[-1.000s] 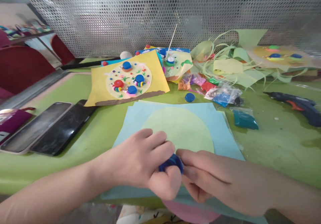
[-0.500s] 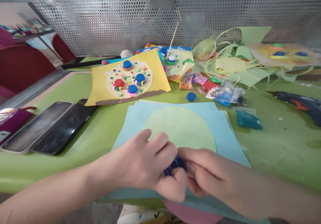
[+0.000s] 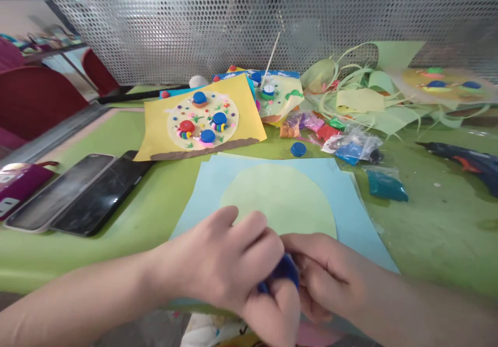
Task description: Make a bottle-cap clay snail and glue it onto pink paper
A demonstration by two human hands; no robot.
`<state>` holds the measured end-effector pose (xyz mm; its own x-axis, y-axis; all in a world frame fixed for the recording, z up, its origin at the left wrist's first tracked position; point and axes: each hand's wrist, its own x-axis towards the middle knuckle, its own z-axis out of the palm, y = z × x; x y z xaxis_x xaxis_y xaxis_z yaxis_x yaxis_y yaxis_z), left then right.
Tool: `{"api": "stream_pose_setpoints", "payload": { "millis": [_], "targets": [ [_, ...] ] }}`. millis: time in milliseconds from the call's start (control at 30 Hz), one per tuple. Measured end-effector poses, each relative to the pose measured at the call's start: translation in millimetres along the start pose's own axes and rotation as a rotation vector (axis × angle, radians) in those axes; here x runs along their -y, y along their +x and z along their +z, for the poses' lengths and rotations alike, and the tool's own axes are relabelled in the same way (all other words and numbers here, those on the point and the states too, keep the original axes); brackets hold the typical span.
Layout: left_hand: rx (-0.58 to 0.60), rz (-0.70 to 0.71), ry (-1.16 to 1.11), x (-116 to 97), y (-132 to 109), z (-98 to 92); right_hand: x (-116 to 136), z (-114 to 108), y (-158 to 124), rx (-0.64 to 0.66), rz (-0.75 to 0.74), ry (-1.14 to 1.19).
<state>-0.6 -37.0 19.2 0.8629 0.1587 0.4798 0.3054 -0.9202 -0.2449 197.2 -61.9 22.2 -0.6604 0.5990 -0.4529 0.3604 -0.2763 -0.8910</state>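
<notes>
My left hand point(image 3: 237, 264) is closed, thumb and curled fingers gripping a dark blue, round-edged piece that looks like a bottle cap point(image 3: 287, 270). Much of it is hidden by the fingers. Close against its right side, the fingers of my right hand point(image 3: 327, 274) are pinched together; whatever lies between them is hidden. Both hands are above the near part of a pale green paper circle point(image 3: 280, 196), which lies on light blue paper sheets point(image 3: 198, 202). Beyond the sheets, another blue bottle cap point(image 3: 298, 149) rests on the green table point(image 3: 439, 233).
A yellow paper craft point(image 3: 249, 113) with caps stands out at back left. Bags of coloured clay point(image 3: 330, 132), a teal clay bag point(image 3: 386, 183) and paper scraps point(image 3: 361, 100) lie back right. A glue gun point(image 3: 467, 160) is at right; two phones point(image 3: 97, 202) lie left.
Both hands have shifted slightly toward me and to the right, with the blue cap. More of the cap's rounded edge shows now. The view has moved a little.
</notes>
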Motion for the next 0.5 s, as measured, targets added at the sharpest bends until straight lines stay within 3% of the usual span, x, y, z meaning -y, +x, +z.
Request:
{"api": "stream_pose_setpoints", "payload": {
  "millis": [133, 267, 367, 500],
  "targets": [
    [-0.066, -0.146, -0.208, -6.7, 1.4, -0.9, 19.3, -3.7, -6.9, 0.142, 0.001, 0.001],
    [-0.085, -0.202, -0.299, -5.5, 0.5, 0.5, 23.6, -6.2, -11.0, 0.174, -0.029, 0.071],
    [-0.051, -0.255, -0.423, -0.5, -0.8, 0.4, 15.3, -9.2, -10.2, 0.159, -0.159, 0.144],
    [0.012, -0.463, -0.775, 4.8, -5.0, -1.4, 13.8, -20.9, -10.8, 0.08, -0.391, 0.288]
  ]
}}
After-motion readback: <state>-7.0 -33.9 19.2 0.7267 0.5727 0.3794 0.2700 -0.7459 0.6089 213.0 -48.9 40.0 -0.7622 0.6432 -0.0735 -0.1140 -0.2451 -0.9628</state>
